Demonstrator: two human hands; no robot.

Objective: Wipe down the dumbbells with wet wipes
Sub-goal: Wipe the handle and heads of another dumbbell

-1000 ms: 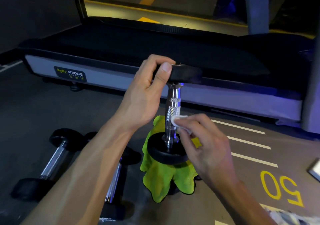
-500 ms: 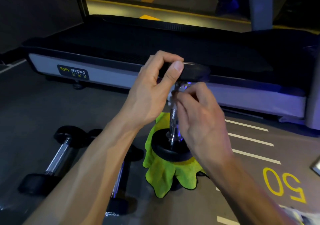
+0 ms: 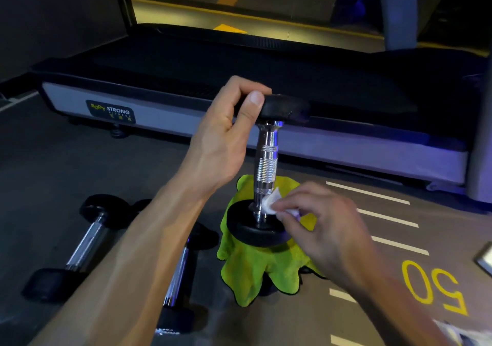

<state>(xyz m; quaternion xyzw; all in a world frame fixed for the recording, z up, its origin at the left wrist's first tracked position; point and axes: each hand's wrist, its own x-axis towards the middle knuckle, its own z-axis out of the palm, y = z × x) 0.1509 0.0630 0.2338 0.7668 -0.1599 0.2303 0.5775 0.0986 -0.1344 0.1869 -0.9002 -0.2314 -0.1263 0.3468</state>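
The treadmill (image 3: 239, 84) across the back carries a dark plate on its grey side rail reading "BODY STRONG", with smaller characters beneath too small to read; the floor (image 3: 40, 172) has a yellow "50" painted near its right edge beside white dashes. Near the floor's middle a dumbbell (image 3: 266, 169) stands on end on a green cloth (image 3: 255, 273), which is the weak point: soft folds make a poor footing, so a hard sideways rub could tip it. The left hand (image 3: 226, 137) curls round the top head and steadies it (thumb on the rim); if that hold loosens, the weight would likely fall toward the two dumbbells (image 3: 87, 239) lying at the left. The right hand (image 3: 319, 233) pinches a small white wipe (image 3: 271, 203) against the base of the handle, just above the lower head, where fingers could get nipped if the bar rocks.
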